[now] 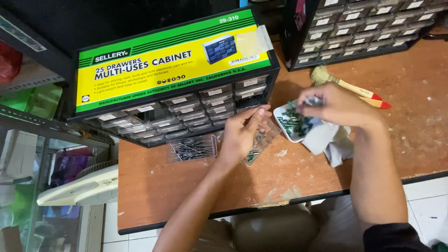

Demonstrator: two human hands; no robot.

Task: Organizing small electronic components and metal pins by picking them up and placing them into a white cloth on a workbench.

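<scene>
In front of the drawer cabinet (175, 79), on the counter (196, 186), our left hand (242, 135) holds a clear drawer (261, 142) of small parts, its grip pinching the edge. Our right hand (336, 107), right of the cabinet above a white tray (285, 122) of green parts, pinches something small and blurred.

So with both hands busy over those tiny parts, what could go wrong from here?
1. The clear drawer tilts in the left hand, so its small components could spill onto the table.
2. The right hand is blurred above the white tray; it might scatter the green parts.
</scene>
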